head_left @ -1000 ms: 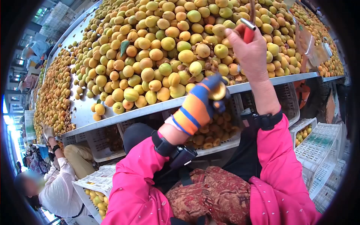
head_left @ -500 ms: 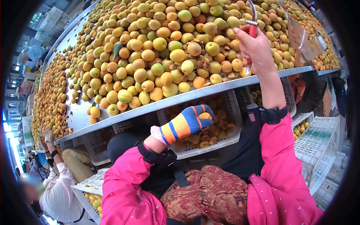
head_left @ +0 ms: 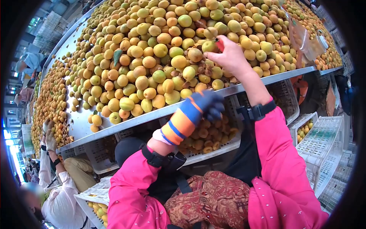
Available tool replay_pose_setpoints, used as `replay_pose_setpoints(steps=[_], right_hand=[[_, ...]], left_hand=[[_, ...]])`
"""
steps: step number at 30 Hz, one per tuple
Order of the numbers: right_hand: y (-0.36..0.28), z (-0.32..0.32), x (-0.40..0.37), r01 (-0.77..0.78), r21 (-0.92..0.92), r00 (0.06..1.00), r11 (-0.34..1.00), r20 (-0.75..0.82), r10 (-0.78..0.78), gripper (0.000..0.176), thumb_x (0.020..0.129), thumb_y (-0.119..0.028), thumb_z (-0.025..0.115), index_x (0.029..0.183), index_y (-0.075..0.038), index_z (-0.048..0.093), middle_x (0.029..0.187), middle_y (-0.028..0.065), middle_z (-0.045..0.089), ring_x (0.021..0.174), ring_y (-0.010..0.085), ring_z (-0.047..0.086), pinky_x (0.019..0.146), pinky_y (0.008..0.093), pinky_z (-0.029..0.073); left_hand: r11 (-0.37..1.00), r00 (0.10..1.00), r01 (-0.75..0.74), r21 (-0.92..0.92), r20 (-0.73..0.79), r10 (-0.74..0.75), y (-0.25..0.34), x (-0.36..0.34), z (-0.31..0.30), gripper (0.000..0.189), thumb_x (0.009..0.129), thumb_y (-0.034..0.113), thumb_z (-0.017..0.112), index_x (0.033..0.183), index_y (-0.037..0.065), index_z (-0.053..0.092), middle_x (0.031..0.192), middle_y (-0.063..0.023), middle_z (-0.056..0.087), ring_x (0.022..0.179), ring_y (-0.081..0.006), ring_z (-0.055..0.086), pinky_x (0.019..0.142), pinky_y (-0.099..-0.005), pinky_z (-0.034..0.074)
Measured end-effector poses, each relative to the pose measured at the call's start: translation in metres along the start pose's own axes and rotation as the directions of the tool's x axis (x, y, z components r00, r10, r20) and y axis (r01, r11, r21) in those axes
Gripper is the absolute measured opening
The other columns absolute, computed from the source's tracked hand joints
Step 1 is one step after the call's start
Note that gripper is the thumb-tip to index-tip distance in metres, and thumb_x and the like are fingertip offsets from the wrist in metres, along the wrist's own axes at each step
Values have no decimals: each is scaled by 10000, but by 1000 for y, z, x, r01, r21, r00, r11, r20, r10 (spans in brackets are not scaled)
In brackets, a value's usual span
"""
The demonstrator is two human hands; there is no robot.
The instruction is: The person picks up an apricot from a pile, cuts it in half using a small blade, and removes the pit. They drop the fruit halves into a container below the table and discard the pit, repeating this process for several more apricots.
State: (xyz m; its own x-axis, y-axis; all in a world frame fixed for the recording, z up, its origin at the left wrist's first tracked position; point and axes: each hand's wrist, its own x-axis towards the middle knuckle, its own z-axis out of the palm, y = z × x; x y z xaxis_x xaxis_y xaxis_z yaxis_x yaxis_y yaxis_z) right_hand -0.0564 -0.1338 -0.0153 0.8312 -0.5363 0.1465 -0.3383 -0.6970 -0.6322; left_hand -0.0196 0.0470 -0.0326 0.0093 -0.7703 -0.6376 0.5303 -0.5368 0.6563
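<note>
My left hand point(head_left: 194, 114), in an orange and blue striped glove, is over the front edge of the sorting table, above a white crate point(head_left: 198, 155) of halved apricots point(head_left: 206, 141). Its fingers are smeared by motion. My bare right hand point(head_left: 230, 57) is closed around a red-handled tool point(head_left: 220, 45) with a thin metal end that blurs against the fruit. Right by its thumb and fingertips is a greenish apricot point(head_left: 209, 46). Heaped whole apricots point(head_left: 160, 50) spread around and behind it, with brown, dried scraps point(head_left: 202, 65) among them.
The table's metal rim point(head_left: 152, 113) runs across in front of me. White crates point(head_left: 324, 137) stand at right, and another with apricots point(head_left: 97, 196) stands at lower left. A co-worker point(head_left: 63, 204) reaches to the table at left. A clear plastic container point(head_left: 314, 47) lies at upper right.
My right hand has moved left and down with the tool, to the greenish apricot. My left hand has risen from the crate toward the table rim; the apricot piece it held no longer shows.
</note>
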Motion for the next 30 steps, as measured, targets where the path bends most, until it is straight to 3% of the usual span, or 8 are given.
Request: replay_pose_setpoints(steps=[2,4,5,8,12,17,20,30], right_hand=[[-11,-1,-8,24,241,1000,970,-21,-20,465,712,-245,733,1088,-56,535,985,103,621,909,207,612,795,313,492],[-21,7,-16,103,832,971,545,36,-238,467,721,-99,732,1133,-62,517,997,50,601,918,130,586,792,259,493],[-34,4,-24,131,843,934,521,72,-351,544,757,11,678,1234,-6,417,1127,43,527,1018,142,550,895,285,466],[-43,8,-30,240,518,913,821,167,-372,551,778,-38,677,1254,-30,400,1037,33,527,911,85,541,821,226,471],[-53,-5,-38,-14,849,976,529,128,-179,322,867,-272,614,1073,-48,509,777,-34,510,729,54,467,658,198,417],[-44,-5,-41,78,596,955,800,186,-232,356,908,-312,545,1080,-1,528,800,26,562,722,87,498,627,249,423],[-46,-5,-41,120,517,962,847,151,-228,375,900,-323,550,1091,0,545,730,60,565,662,134,514,601,278,428],[-46,-7,-38,244,338,946,909,124,-300,308,882,-313,570,983,-22,566,681,101,587,606,210,559,565,311,437]], left_hand=[[795,933,-360,-488,-215,290,1,-16,-4,588,893,523,425,1186,17,491,1039,-124,582,940,-222,586,801,-348,464],[742,937,-340,-577,-138,322,17,-21,-13,628,887,555,404,1209,20,470,1103,-129,555,1004,-238,557,846,-388,445],[686,932,-305,-660,-59,358,24,-23,-17,669,881,588,382,1232,23,449,1168,-134,528,1068,-254,528,891,-427,426],[604,842,-469,-645,-119,527,32,-24,-13,643,895,568,370,1250,36,439,1179,-124,533,1074,-272,528,929,-469,408],[565,717,-675,-474,-241,655,20,-22,-27,477,913,379,491,1254,52,431,1181,-136,533,1064,-272,541,940,-432,425],[529,533,-839,-124,-376,758,31,-35,-46,421,848,119,585,1232,38,430,1141,-114,539,1023,-224,565,883,-328,463],[539,490,-840,67,-335,805,34,-41,-54,478,813,88,612,1251,48,426,1137,-94,536,1001,-201,565,833,-289,470],[552,502,-817,168,-264,824,38,-51,-64,560,758,53,642,1272,25,422,1163,-77,521,1046,-159,516,857,-253,443]])
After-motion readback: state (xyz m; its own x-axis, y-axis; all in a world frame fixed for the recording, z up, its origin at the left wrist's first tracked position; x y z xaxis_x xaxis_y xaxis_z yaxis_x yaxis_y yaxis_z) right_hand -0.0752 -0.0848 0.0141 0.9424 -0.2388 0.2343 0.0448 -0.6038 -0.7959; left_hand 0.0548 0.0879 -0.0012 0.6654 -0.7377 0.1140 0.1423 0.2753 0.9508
